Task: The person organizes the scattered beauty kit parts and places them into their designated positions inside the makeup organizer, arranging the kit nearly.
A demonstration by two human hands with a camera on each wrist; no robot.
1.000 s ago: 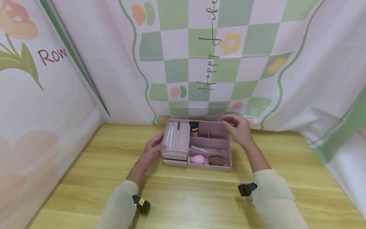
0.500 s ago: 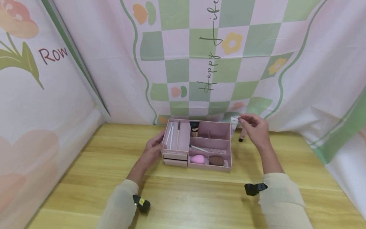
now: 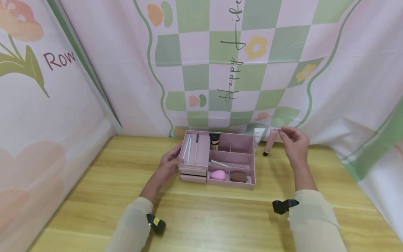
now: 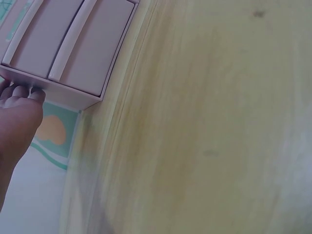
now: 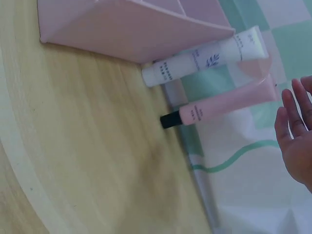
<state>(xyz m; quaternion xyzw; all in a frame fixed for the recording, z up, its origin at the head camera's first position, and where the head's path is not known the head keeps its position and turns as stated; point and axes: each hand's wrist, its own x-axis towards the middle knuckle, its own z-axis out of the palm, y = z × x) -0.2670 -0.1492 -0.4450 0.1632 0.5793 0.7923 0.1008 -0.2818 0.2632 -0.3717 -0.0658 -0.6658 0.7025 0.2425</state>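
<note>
A pink makeup organizer [image 3: 231,185] stands on the table, with two drawers at its front left. My left hand [image 3: 168,166] rests against the organizer's left side; in the left wrist view its fingers [image 4: 22,92] touch the side wall. To the right of the organizer a white squeeze tube [image 3: 259,134] and a pink squeeze tube with a black cap [image 3: 270,141] stand cap-down, leaning on the backdrop. My right hand [image 3: 296,143] is just right of the pink tube's top end. The right wrist view shows its fingers [image 5: 282,124] loosely bent, holding nothing.
The organizer holds thin brushes [image 3: 196,148], a black-capped tube [image 3: 214,140], a white stick [image 3: 219,163], a pink sponge [image 3: 217,175] and a brown sponge [image 3: 238,176]. A printed cloth [image 3: 226,77] hangs behind the table [image 3: 201,217].
My right hand has moved right, from the organizer's back right corner to beyond the tubes, bringing both tubes into view. The left hand and the organizer stay put.
</note>
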